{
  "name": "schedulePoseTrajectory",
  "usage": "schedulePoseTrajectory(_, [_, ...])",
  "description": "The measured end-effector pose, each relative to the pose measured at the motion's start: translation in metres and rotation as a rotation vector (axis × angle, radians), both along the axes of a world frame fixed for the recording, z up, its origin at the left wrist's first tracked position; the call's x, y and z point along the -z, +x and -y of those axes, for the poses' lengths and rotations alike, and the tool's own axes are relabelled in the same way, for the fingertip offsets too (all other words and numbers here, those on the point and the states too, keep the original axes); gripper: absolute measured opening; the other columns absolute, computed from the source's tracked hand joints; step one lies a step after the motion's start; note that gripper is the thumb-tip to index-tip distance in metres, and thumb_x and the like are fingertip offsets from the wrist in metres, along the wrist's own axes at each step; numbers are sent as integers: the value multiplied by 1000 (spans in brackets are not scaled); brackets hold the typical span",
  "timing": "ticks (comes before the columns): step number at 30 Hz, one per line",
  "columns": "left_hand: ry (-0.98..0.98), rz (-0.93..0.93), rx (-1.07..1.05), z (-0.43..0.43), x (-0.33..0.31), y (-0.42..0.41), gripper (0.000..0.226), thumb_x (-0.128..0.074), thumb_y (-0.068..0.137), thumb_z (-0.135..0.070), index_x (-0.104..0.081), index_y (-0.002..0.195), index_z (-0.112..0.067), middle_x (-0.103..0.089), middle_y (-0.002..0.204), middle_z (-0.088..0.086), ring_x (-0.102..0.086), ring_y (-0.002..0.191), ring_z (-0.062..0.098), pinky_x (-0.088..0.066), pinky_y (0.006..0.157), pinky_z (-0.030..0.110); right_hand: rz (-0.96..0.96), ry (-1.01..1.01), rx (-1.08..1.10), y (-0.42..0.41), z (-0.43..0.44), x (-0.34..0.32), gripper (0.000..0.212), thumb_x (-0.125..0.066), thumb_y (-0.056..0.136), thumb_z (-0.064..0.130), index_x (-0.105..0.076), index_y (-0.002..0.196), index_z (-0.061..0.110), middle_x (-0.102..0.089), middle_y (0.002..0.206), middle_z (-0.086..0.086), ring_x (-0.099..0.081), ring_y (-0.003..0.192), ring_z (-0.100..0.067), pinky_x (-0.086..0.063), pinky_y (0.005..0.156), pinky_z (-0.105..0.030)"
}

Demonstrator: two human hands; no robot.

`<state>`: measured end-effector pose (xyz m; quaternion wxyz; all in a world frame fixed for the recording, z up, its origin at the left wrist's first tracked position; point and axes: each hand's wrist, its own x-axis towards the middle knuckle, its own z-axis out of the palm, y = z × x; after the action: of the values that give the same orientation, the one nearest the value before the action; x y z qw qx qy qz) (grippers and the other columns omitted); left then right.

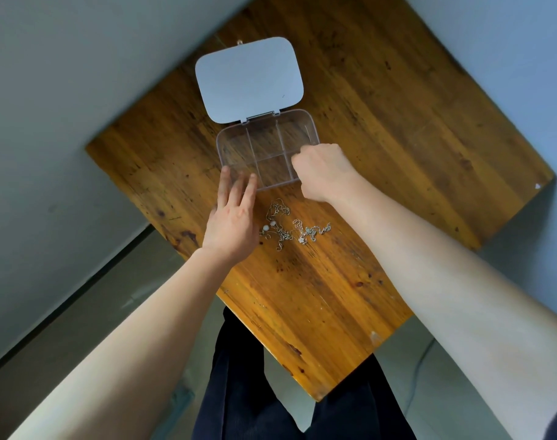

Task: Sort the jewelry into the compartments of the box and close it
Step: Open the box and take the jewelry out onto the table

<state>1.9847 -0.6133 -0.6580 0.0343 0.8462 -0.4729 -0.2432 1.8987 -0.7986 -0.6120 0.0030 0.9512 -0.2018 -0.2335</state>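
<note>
Right hand (321,173): curled, fingertips hidden, covering box's (267,150) near-right compartment. Jewelry (289,228): tangled chains, individual pieces too small to tell. Both forearms cut off by frame edge.

i see the clear compartment box (266,150) lying open, its compartments bare, its pale lid (248,78) flipped back flat. a tangle of silver chains and pearl pieces (289,228) lies just beside its near edge.

Open lid (249,78) lying flat behind box (266,147), leaving compartments reachable from above. Left hand (232,217) covering box's near-left corner, right hand (323,173) blocking right end. Jewelry (289,228) occupying table (397,128) between wrists.
</note>
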Motion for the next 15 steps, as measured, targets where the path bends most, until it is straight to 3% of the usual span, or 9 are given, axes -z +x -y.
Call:
schedulePoseTrajectory(3, [-4,-7,3,1,-1,0,86,-61,89,-17,-8,158,-15,-15,165,11,21,151,31,-32,116,57,18,0,-11,-3,1,-1,17,-68,88,12,-72,105,12,-65,99,-10,-66,79,-26,-47,62,-34])
schedulePoseTrajectory(6, [-7,-7,-4,2,-2,0,85,-59,89,-17,-9,158,-15,-16,165,11,21,151,30,-32,116,57,-11,-12,-40,-3,-1,-2,18,-68,89,5,-74,105,9,-61,119,-17,-67,78,-28,-52,63,-36])
schedulePoseTrajectory(11, [-5,-4,-7,2,-2,0,85,-59,88,-16,-9,158,-14,-17,164,10,21,151,30,-33,115,57,0,-28,1,-1,-3,-2,45,-73,86,8,-56,127,5,-45,143,-24,-69,77,-30,-53,63,-36])
schedulePoseTrajectory(15, [-6,-7,-16,2,-1,-1,86,-60,88,-15,-9,158,-16,-17,165,10,22,151,29,-37,113,57,-12,-62,23,-2,-5,2,36,-71,92,18,-63,126,12,-59,126,-16,-70,83,-30,-45,56,-33])
